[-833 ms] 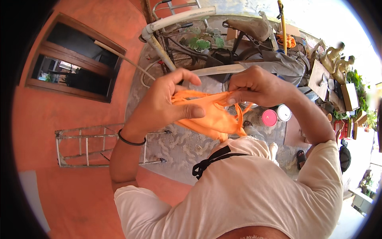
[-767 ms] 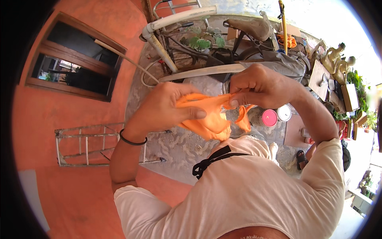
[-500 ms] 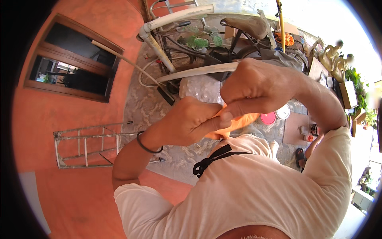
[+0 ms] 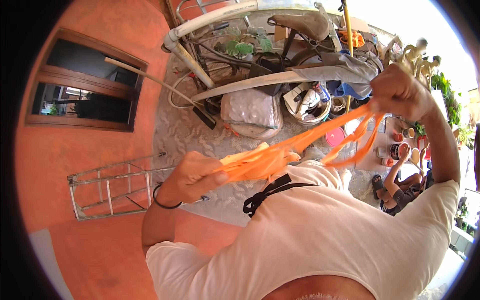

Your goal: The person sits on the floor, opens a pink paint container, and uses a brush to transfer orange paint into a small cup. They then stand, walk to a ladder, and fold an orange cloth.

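A bright orange cloth [image 4: 260, 162], bunched at its left end, stretches out in front of my chest. My left hand [image 4: 192, 180] is closed round that bunched end, its thumb pressed on top. Farther right and higher up, my right hand [image 4: 402, 95] makes a fist round the other end, where the cloth thins to narrow strips. A few loose strips hang below the taut part near my right hand. Some of the cloth inside both fists is hidden. A black band ties round my left wrist, and a knotted black strap [image 4: 265, 195] lies at my waist.
A stepladder [image 4: 110, 192] leans by the orange wall, left. Ahead are a bicycle [image 4: 300, 25], pale pipes [image 4: 255, 86], a wrapped bundle [image 4: 250, 111] and a filled bucket [image 4: 306, 102]. Paint cans [image 4: 397, 150] and another person's arm [image 4: 395, 182] are at right.
My hands, close together before, are now far apart. The right hand has moved right and away, drawing the orange cloth out long between them; the left has moved a little left and nearer.
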Available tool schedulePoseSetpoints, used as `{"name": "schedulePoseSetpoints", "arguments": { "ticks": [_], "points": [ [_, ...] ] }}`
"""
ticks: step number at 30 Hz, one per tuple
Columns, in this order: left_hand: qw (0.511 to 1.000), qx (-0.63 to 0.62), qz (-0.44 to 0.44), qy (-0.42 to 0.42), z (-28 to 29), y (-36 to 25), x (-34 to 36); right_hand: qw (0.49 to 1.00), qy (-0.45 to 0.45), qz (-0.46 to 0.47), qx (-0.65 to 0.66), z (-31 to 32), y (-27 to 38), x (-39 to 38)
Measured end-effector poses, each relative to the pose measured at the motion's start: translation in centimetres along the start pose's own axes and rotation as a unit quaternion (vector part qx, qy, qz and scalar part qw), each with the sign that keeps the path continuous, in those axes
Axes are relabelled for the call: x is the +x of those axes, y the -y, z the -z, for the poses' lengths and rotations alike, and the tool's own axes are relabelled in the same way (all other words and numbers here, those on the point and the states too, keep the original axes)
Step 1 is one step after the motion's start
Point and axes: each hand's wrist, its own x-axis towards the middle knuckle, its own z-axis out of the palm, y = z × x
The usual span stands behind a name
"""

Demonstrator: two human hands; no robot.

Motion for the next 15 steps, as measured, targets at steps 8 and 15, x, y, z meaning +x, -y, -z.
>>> {"name": "schedulePoseSetpoints", "arguments": {
  "ticks": [8, 15],
  "points": [
    [0.961, -0.22, 0.042, -0.165, 0.5, -0.1, 3.3, 0.99, -0.074, -0.099, -0.074, 0.1, -1.4, -0.7],
    [0.919, -0.353, 0.068, -0.161, -0.4, -2.0, 8.7, 0.988, -0.136, 0.067, -0.026, -5.9, -2.8, 7.1]
  ]
}}
